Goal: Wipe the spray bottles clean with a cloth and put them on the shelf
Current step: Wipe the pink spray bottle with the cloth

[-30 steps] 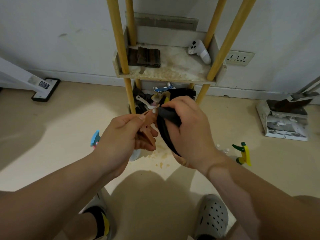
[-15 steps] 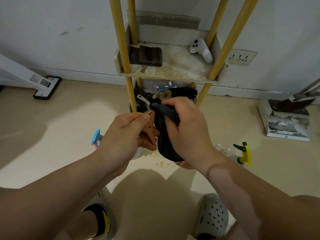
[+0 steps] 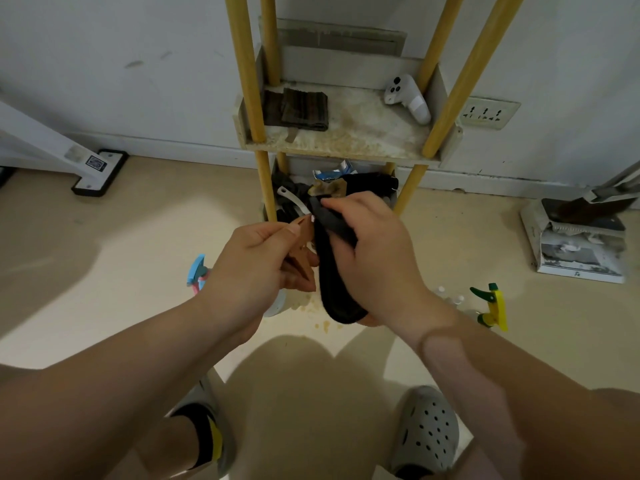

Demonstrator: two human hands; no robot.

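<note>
Left hand (image 3: 252, 265) pinches the brown spray bottle (image 3: 302, 233) steady so our right hand (image 3: 377, 261), gripping the cloth (image 3: 332, 292), can rub it.

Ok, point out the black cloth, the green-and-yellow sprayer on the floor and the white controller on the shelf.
black cloth (image 3: 333, 285), head view, its hanging lower part.
green-and-yellow sprayer (image 3: 496, 306), head view, the yellow trigger body.
white controller (image 3: 412, 98), head view, middle of its body.
</note>
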